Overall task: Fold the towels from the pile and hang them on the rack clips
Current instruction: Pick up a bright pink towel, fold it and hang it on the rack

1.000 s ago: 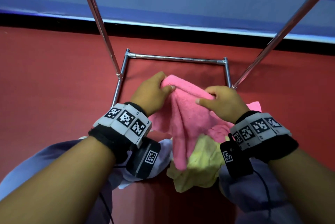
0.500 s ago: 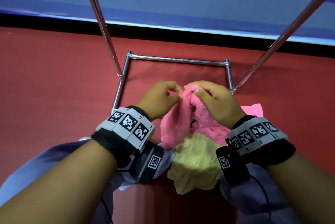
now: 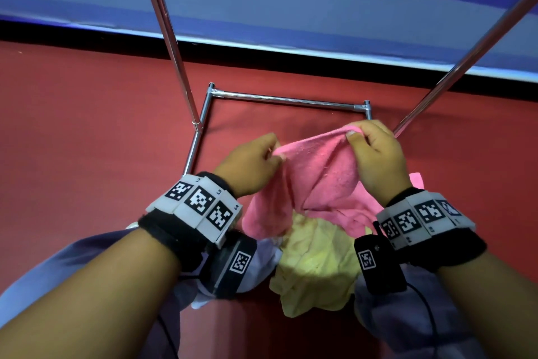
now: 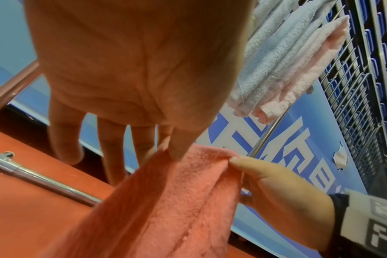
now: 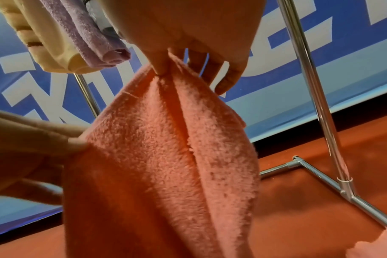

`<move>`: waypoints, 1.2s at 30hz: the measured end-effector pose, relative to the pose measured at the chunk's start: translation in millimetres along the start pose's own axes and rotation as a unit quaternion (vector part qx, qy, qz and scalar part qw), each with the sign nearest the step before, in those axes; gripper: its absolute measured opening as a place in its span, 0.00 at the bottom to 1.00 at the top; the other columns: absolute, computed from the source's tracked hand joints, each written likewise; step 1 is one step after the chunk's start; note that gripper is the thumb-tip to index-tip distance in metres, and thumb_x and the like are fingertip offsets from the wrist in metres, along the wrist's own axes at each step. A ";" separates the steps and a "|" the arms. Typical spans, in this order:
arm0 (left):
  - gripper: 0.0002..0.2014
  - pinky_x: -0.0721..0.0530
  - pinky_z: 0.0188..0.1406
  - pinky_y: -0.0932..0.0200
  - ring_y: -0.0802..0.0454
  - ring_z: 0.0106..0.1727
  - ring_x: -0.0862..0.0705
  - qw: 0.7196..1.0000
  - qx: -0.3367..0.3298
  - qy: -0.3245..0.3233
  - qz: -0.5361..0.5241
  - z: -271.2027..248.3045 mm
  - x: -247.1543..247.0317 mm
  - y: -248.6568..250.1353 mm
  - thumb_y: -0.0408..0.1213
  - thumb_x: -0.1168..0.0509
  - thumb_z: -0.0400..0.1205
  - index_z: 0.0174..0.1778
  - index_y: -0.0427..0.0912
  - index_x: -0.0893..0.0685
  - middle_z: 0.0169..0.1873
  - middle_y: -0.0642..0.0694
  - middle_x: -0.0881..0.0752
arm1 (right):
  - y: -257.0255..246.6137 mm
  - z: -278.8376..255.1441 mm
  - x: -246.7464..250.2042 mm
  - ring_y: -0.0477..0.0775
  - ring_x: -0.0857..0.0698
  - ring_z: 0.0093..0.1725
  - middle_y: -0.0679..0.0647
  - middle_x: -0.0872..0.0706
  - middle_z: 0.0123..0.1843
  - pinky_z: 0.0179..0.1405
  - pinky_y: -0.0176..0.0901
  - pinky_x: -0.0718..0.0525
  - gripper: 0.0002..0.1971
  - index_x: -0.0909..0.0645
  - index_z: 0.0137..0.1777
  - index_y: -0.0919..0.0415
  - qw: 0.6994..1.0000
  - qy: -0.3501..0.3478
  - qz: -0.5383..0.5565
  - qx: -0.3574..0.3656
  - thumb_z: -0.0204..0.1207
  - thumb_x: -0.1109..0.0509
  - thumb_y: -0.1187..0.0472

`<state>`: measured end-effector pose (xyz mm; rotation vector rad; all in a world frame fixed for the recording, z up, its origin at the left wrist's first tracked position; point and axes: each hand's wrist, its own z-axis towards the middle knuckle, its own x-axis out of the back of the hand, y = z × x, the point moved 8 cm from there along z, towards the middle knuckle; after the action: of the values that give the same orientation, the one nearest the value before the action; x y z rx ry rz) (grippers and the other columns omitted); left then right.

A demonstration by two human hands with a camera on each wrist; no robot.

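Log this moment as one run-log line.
left hand: pinches pink towel edge | right hand: pinches same edge | yellow towel: on pile

My forearms are bare. Each wrist wears a black fabric strap (image 3: 163, 230) under white blocks printed with black square codes (image 3: 201, 201), plus a black camera box (image 3: 375, 262) trailing a thin cable.

Both forearms were stretched fwd, each wrist strapped w/ a marker band. The left hand (image 3: 250, 165) was held w/ thumb and forefinger pinched on the pink towel (image 3: 317, 178), other fingers extended. The right hand (image 3: 375, 160) was raised slightly higher, thumb and forefinger pinched on the same edge.
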<state>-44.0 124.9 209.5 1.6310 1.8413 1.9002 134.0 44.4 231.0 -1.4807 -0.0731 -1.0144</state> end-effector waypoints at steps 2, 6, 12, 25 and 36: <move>0.06 0.29 0.38 0.56 0.54 0.33 0.29 0.996 -0.031 0.043 -0.070 -0.2 9.4 8.4 0.37 0.39 0.85 0.44 0.40 0.25 0.31 0.49 0.25 | 7.2 -1.5 -12.8 0.54 0.19 0.48 0.53 0.16 0.44 0.54 0.54 0.22 0.13 0.17 0.44 0.58 0.996 -0.059 0.038 -0.050 0.70 0.41 0.54; 0.07 0.29 0.36 0.69 0.63 0.33 0.28 0.977 -0.094 0.034 -0.187 -1.2 7.2 33.9 0.31 0.40 0.85 0.42 0.43 0.26 0.31 0.50 0.25 | -19.5 -19.5 -51.5 0.44 0.18 0.58 0.48 0.15 0.56 0.55 0.28 0.24 0.20 0.22 0.60 0.53 0.959 -0.250 0.132 -0.016 0.68 0.29 0.68; 0.03 0.25 0.38 0.64 0.54 0.36 0.24 0.959 -0.108 0.006 -0.263 -0.7 -0.3 44.6 0.29 0.38 0.83 0.45 0.39 0.23 0.34 0.42 0.22 | -30.6 -19.8 -59.7 0.42 0.18 0.42 0.51 0.14 0.47 0.46 0.39 0.22 0.12 0.19 0.49 0.41 0.976 -0.197 0.094 0.015 0.69 0.26 0.59; 0.04 0.25 0.59 0.55 0.50 0.54 0.22 0.996 0.011 -0.080 -0.032 -7.1 -13.9 -5.7 0.39 0.32 0.80 0.46 0.43 0.18 0.47 0.45 0.20 | -45.4 -10.5 -24.9 0.34 0.16 0.42 0.41 0.12 0.39 0.44 0.26 0.22 0.10 0.17 0.49 0.51 0.956 -0.136 0.258 -0.022 0.83 0.39 0.64; 0.05 0.29 0.34 0.72 0.67 0.31 0.29 0.962 -0.151 0.008 -0.227 -6.6 0.1 47.8 0.30 0.40 0.85 0.43 0.42 0.25 0.32 0.55 0.26 | -22.1 -27.1 -62.6 0.53 0.13 0.52 0.56 0.12 0.51 0.56 0.50 0.16 0.20 0.22 0.59 0.55 0.920 -0.305 0.220 -0.115 0.68 0.24 0.67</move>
<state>-19.7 106.1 246.6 0.9997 1.6420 1.8664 68.5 58.6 205.4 -1.8793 -0.0634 -0.1779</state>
